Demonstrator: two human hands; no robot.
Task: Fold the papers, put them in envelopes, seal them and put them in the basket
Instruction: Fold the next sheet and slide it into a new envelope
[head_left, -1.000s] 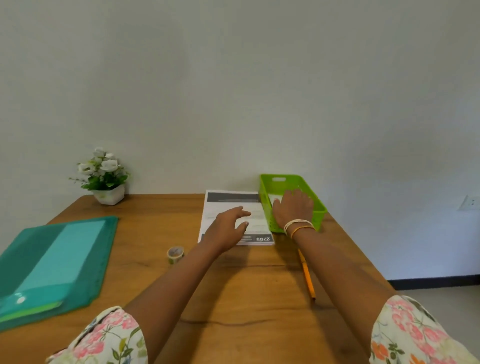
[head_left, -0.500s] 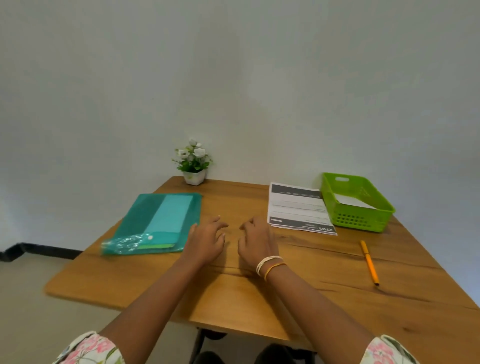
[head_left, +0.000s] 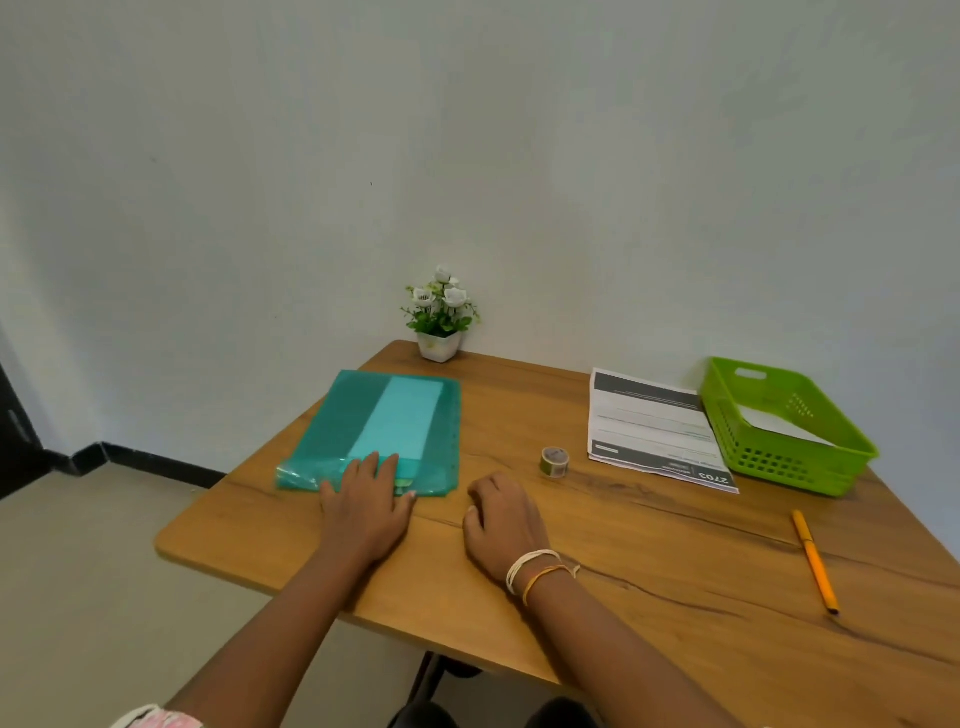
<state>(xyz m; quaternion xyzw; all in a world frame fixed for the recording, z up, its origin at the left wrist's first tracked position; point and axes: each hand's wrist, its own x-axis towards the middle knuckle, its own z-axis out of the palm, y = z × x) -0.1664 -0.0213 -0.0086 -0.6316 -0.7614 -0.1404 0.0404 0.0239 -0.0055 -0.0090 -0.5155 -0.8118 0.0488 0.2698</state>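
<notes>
A teal plastic folder (head_left: 374, 421) lies on the left of the wooden table (head_left: 649, 545), with pale envelopes showing through it. My left hand (head_left: 366, 501) rests flat with straight fingers on the folder's near edge. My right hand (head_left: 501, 519) sits on the bare wood just right of the folder, fingers loosely curled, holding nothing. A stack of printed papers (head_left: 649, 431) lies at the back right. Beside it stands a green basket (head_left: 800, 462) with a white envelope (head_left: 779, 423) inside. A small roll of tape (head_left: 555, 461) stands between my right hand and the papers.
An orange pen (head_left: 814, 561) lies near the right edge of the table. A small white pot of white flowers (head_left: 440, 317) stands at the back corner against the wall. The table's left edge drops to the floor.
Both hands have left the papers and basket and moved left across the table. My left hand now lies on the folder's near edge, and the view has swung left.
</notes>
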